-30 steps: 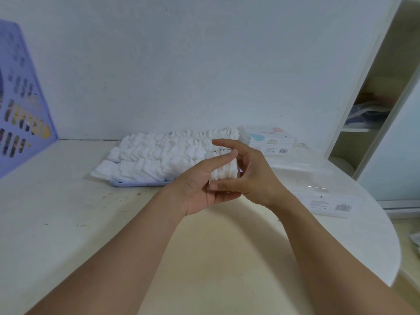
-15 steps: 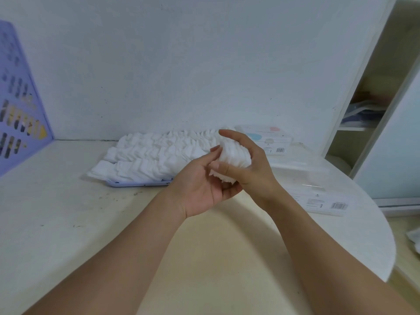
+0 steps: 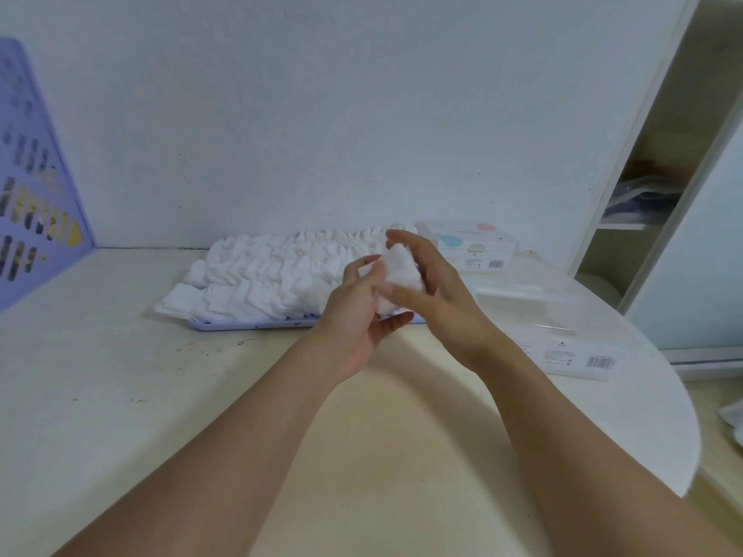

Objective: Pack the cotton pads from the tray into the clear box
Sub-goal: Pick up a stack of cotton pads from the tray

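White pad stack point(image 3: 402, 271) above tray point(image 3: 249, 326)

Both hands up over the tabletop point(image 3: 120, 375), left hand point(image 3: 354, 311) and right hand point(image 3: 438, 291) curled round a small stack of cotton pads point(image 3: 400, 275), just in front of the tray point(image 3: 249, 325). Tray heaped with more white pads point(image 3: 273, 275). Clear box point(image 3: 530, 303) off to the right, printed box point(image 3: 470, 245) by the wall behind, purple rack point(image 3: 36, 203) far left.

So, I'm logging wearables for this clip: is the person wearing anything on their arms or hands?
Nothing shows. The left hand and right hand are gloveless, with no rings, watch or bands in view, and both forearms are uncovered down to the frame edge, with no sleeves visible.
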{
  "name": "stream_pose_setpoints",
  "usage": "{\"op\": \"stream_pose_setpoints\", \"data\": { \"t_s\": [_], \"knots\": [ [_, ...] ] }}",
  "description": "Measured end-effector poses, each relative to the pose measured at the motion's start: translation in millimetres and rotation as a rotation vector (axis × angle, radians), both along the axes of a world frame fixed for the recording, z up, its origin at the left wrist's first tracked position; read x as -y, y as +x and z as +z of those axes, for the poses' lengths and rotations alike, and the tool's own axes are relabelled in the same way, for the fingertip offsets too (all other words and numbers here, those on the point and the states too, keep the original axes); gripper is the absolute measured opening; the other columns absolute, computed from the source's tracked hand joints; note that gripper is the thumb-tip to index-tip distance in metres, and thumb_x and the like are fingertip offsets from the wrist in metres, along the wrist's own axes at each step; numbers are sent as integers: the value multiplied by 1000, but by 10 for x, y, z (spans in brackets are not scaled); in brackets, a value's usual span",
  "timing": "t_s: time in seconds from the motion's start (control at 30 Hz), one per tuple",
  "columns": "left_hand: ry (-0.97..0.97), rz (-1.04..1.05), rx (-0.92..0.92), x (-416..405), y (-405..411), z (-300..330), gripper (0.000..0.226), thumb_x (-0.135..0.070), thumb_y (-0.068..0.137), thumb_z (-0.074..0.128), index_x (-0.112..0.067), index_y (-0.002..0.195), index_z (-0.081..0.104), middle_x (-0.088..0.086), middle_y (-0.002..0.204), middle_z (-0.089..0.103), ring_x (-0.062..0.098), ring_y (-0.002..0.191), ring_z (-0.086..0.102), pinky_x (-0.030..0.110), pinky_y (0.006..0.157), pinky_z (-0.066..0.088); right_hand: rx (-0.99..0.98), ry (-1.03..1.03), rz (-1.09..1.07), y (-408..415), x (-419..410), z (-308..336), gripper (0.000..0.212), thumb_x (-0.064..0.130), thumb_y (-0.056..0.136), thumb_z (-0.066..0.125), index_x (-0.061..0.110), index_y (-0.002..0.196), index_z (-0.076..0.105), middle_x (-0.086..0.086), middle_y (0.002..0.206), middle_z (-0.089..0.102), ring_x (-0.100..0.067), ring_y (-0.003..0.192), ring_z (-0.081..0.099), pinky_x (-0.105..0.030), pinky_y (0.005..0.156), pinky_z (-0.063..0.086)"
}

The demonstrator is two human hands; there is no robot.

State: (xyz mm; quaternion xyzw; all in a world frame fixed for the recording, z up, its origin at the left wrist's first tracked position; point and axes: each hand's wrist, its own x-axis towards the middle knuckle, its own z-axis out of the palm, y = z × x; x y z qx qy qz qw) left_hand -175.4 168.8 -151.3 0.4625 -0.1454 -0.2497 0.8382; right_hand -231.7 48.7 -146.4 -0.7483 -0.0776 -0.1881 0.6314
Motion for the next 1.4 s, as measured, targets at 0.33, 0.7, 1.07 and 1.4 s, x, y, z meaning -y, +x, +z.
{"op": "stream_pose_setpoints", "data": {
  "t_s": [0.33,0.7,1.07,1.4],
  "knots": [
    [208,320,675,22,12,-107,19,-26,111,31,-22,111,49,-2,105,59,18,93,64,34,76,59,-97,134,-109,24,-16,43,27,21,95,70,2,114,69,-13,93,72,-22,81,71,-31,68,55],
    [629,90,1457,276,-184,-492,61,-47,99,55,-40,153,26,-21,157,28,7,135,38,32,111,37,-370,-251,-789,-646,1214,521,27,29,78,81,11,95,71,-4,84,69,-15,66,59,-26,54,43],
    [633,54,1499,380,-245,-519,19,-26,96,65,-29,112,55,-10,114,39,11,93,54,34,78,53,-649,-811,-826,-524,1509,262,58,45,58,95,12,91,61,0,83,65,-20,77,64,-32,63,52],
    [569,36,1390,379,-254,-530,14,-27,93,70,-28,99,57,-12,103,42,5,90,58,10,76,43,-872,-885,-815,-537,1602,173,73,40,77,83,9,131,44,-16,131,51,-35,112,55,-38,80,50]
  ]
}}
